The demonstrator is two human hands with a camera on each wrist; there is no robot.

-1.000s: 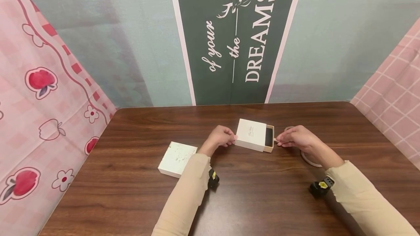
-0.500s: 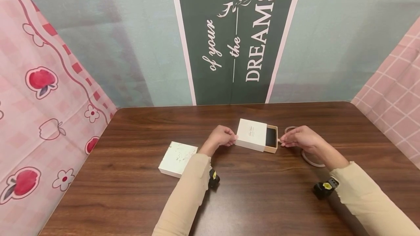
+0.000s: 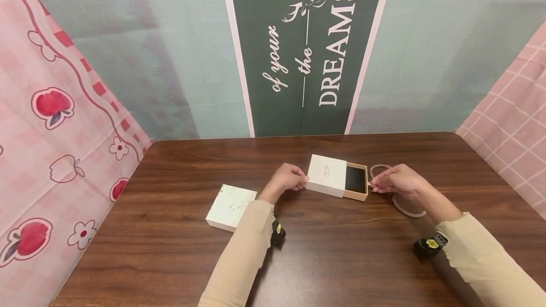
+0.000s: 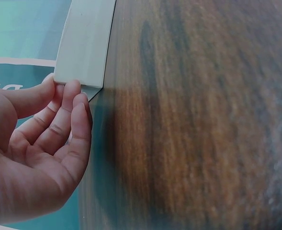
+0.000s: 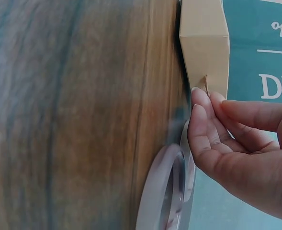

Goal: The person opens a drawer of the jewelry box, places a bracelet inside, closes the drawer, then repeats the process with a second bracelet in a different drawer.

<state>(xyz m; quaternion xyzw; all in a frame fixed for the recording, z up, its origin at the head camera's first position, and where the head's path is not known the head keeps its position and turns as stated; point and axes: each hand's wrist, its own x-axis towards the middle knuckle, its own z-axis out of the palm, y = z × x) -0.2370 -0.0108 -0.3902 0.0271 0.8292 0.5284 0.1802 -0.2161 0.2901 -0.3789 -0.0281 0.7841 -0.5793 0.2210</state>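
Compared with the earlier head frame, the tray (image 3: 355, 195) of the white drawer box has slid further right, baring more of its black lining, and the right hand (image 3: 398, 181) has shifted outward with it. The box's printed outer shell (image 3: 327, 174) and the left hand (image 3: 292, 177) have held their places, as has the gold-flecked white box (image 3: 230, 205), partly covered by the left forearm.

The drawer box lies flat on the desk (image 3: 332, 259), between the two hands. Right thumb and fingers pinch the small pull tab (image 5: 206, 85) on the tray's end wall; left thumb and fingertips grip the opposite end of the shell at a corner.

To pull well here, I would keep the left grip firm but light, so the shell neither skids nor buckles. Draw the tab straight along the shell's length and level with the desk; an upward or sideways tug could bind the tray or tear the tab. With the tray looking about half out, slowing down seems wise, since it may come free suddenly. Mind the pale ring-shaped item (image 5: 156, 187) beneath and beside the right hand: the wrist could brush it.
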